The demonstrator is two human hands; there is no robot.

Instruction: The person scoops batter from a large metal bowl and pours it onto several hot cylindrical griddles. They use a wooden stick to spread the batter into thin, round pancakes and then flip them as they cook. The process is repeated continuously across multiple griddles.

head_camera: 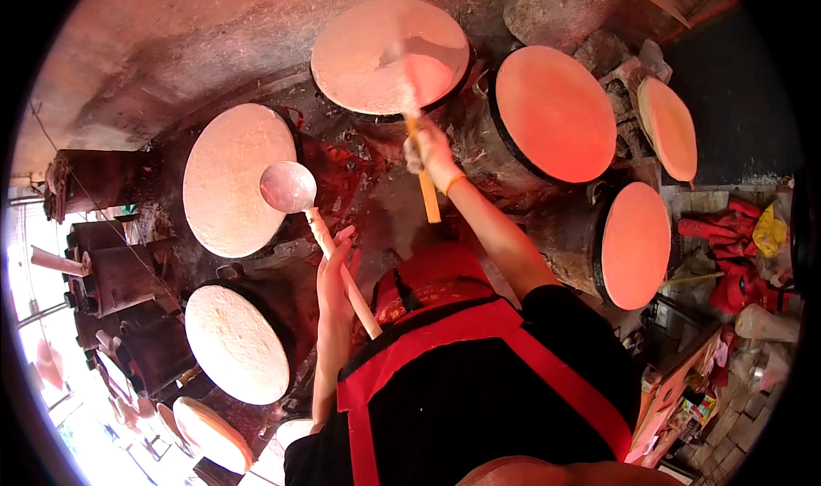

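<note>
My right hand point(435, 154) grips a flat yellow wooden handle point(430, 201). The far end of this tool is motion-blurred over a round griddle point(359, 56) at the top of the view. A pale layer covers most of that griddle, with a darker patch and a pinkish patch point(428, 77) on its right side. In my left hand point(335, 287) lies the long wooden handle of a metal ladle point(287, 186), slanting up and to the left. The ladle's round bowl overlaps the edge of the left griddle point(234, 178), which carries a pale, thin layer.
More round griddles stand around me, including a right one point(557, 111), a far-right one point(635, 245) and a lower-left one point(237, 345). Dark drum-like vessels point(115, 281) lie at the left. Red cloth or bags point(731, 226) and a cluttered wooden surface point(673, 383) are at the right.
</note>
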